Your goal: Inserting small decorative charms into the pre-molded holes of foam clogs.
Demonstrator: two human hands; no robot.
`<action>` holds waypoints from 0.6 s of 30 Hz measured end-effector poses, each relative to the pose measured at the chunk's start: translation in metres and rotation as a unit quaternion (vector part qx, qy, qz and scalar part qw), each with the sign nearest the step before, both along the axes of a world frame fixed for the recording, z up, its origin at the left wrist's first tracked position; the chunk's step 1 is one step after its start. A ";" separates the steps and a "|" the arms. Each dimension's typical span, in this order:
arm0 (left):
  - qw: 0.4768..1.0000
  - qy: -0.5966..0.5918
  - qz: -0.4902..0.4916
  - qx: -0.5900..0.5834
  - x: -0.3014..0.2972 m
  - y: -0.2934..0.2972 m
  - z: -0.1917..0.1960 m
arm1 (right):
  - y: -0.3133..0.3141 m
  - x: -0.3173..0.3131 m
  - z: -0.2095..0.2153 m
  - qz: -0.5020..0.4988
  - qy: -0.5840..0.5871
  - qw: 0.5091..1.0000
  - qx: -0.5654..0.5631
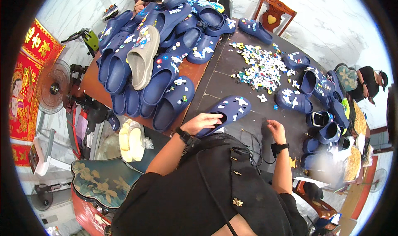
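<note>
A navy blue clog [232,107] with several small charms on its upper lies at the table's near edge. My left hand [205,122] grips it by the opening, with fingers inside. To the right of it, my right hand [276,130] hovers over the dark table, its fingers half curled and slightly apart; nothing shows between them. Beyond the clog is a spread heap of small white, yellow, green and blue charms [261,68]. A single white charm [262,98] and a blue flower charm [275,107] lie nearer to me.
Many navy clogs [168,107] and one grey clog [143,57] are piled on the brown table at left. More decorated clogs [294,101] stand at right. A thin black cable [255,147] lies near me. Two other people [367,82] are beyond the table and at right.
</note>
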State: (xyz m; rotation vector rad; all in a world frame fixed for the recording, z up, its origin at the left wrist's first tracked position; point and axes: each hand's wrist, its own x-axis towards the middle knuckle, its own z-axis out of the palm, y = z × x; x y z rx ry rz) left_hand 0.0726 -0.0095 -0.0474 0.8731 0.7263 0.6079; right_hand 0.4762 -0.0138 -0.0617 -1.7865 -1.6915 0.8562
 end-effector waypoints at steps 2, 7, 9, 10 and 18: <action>0.996 0.043 0.011 0.075 -0.021 0.000 0.001 | -0.013 0.010 -0.011 -0.023 0.019 0.999 -0.014; 0.986 0.095 0.116 0.072 -0.053 0.003 0.014 | -0.035 0.020 -0.041 -0.082 0.095 0.990 -0.070; 0.979 0.124 0.128 0.098 -0.057 0.004 0.009 | -0.037 0.017 -0.045 -0.094 0.091 0.989 -0.063; 0.971 0.162 0.123 0.127 -0.059 0.006 0.001 | -0.037 0.015 -0.046 -0.099 0.081 0.990 -0.058; 0.819 0.474 -0.005 0.323 -0.003 0.028 -0.016 | -0.041 0.024 -0.058 -0.097 0.011 0.995 0.008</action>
